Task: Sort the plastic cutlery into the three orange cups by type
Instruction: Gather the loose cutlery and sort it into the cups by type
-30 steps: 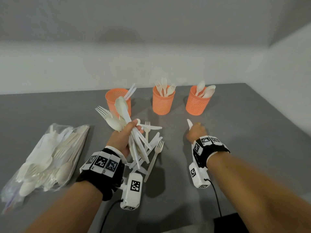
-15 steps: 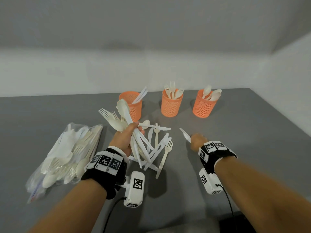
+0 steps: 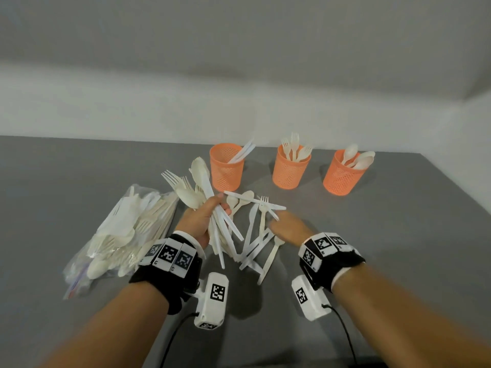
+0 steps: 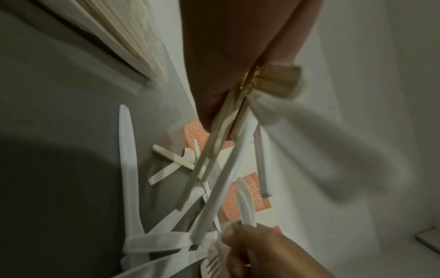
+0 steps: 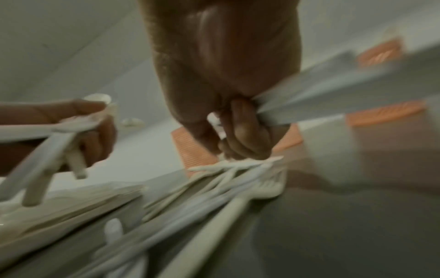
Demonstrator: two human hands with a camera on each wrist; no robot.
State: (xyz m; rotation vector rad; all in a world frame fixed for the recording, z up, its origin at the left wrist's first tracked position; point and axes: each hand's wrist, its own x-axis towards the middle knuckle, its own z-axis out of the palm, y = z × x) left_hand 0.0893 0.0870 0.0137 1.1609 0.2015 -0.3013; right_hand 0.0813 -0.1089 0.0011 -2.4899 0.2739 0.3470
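Three orange mesh cups stand in a row at the back of the grey table: the left cup [image 3: 226, 168] holds knives, the middle cup [image 3: 291, 170] forks, the right cup [image 3: 342, 175] spoons. My left hand [image 3: 210, 217] grips a mixed bundle of forks, spoons and knives [image 3: 202, 179], held upright above the table. A loose pile of cutlery [image 3: 252, 235] lies between my hands. At the pile's right edge, my right hand [image 3: 279, 225] holds a white knife [image 5: 309, 97] in curled fingers, its tip [image 3: 273, 215] pointing left over the pile.
A clear plastic bag [image 3: 125, 235] full of more cutlery lies at the left of the table [image 3: 398, 248]. A pale wall rises behind the cups. Bare grey surface lies to the right of my right hand.
My right hand, still holding the knife, has moved left from in front of the right cup to the edge of the pile. The left hand keeps its bundle in place.
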